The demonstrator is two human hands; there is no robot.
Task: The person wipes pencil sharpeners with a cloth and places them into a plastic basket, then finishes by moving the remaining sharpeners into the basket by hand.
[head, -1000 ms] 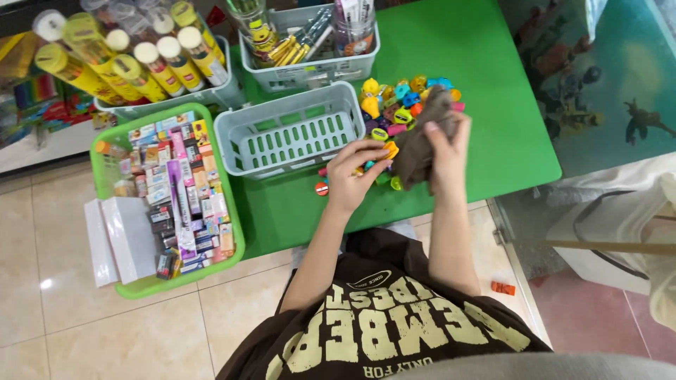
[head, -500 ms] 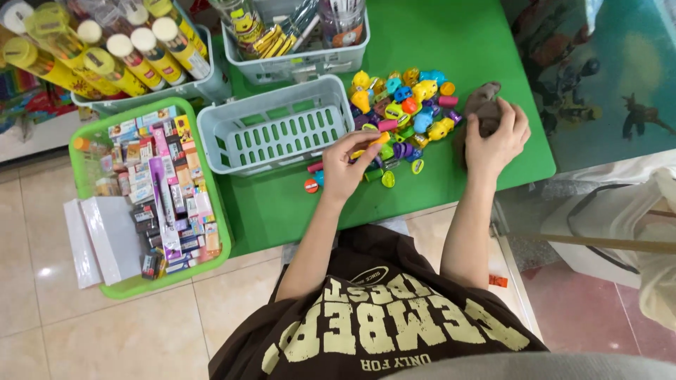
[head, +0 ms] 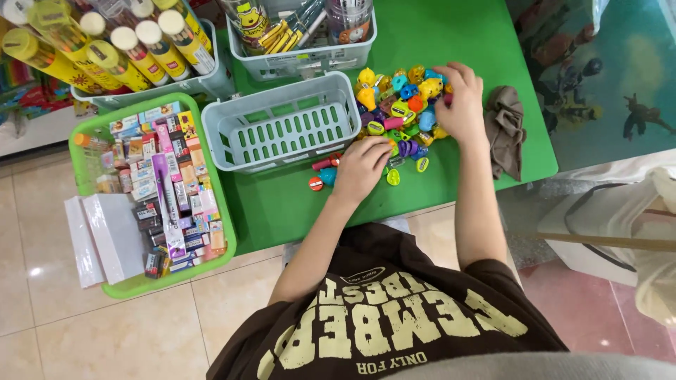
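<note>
Green tabletop [head: 465, 176] stands on a pale tiled floor [head: 105, 331], and we look down on it from above our shoulders. Our left hand [head: 361, 167] rests palm down at the near edge of a heap of small colourful toys [head: 401, 105], fingers curled loosely over a few pieces; we cannot tell whether it grips any. Our right hand [head: 461, 98] lies on the far right side of the same heap, fingers spread and bent over the pieces, and whether it has hold of one we cannot tell. Just right of that hand a crumpled brown cloth [head: 505, 130] lies on the tabletop, apart from the fingers. Left of the heap sits an empty grey slotted basket [head: 282, 127], touching the nearest toys. Behind it a second grey basket [head: 310, 53] holds pens and cups. Beside the tabletop, a green basket [head: 151, 190] is packed with small boxed items, and yellow tubes [head: 105, 42] fill another bin.
</note>
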